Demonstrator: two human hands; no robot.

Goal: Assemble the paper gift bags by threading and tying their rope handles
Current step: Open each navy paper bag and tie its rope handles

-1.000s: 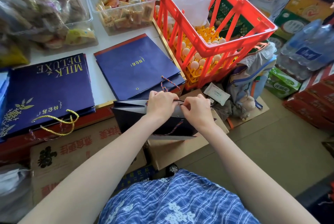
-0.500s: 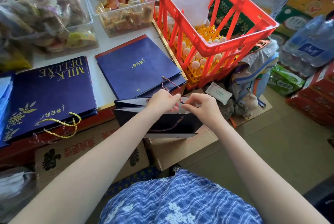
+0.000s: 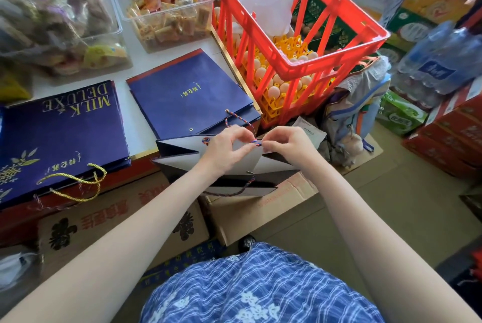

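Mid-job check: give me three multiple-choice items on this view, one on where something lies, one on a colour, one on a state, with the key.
1. Where does the flat MILK DELUXE bag lie relative to the open bag being worked on?
A. to its left
B. inside the red crate
C. on the floor to its right

2. What colour is the rope handle on the MILK DELUXE bag?
A. white
B. gold
C. green

3. What are the left hand and right hand doing?
A. resting flat on the table
B. lifting the crate
C. pinching a rope end at the open bag's top

Key: 1 A, it lies on the table at left. 2 B, the loop is gold. 3 C, both hands' fingers meet at the rope.
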